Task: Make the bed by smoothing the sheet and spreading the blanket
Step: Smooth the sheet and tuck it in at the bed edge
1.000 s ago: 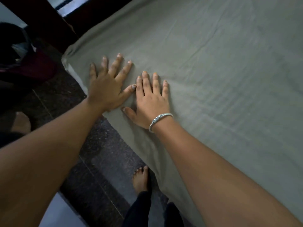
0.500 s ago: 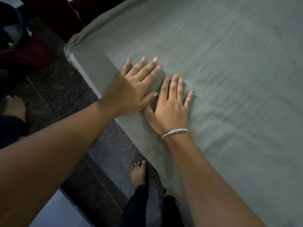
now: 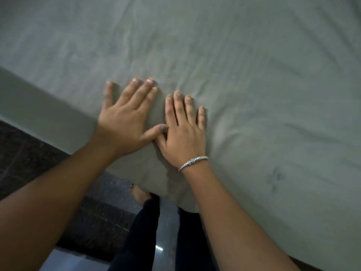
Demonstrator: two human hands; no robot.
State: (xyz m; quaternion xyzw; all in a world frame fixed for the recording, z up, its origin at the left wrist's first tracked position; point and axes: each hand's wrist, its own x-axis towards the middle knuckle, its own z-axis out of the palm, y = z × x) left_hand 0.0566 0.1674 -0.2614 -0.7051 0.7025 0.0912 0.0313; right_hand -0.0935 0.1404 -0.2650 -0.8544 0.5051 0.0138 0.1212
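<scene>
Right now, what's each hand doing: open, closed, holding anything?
Left hand: open, fingers straight, pressing flat on the sheet.
Right hand: open, flat on the sheet beside it, holding nothing.

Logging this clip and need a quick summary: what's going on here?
A person stands with both palms flat on the grey-green sheet near its edge. The left hand and right hand lie side by side, fingers straight, the left thumb touching the right hand. Shallow creases show in the sheet beyond the fingers. No blanket is in view, so this looks like the smoothing step.
</scene>
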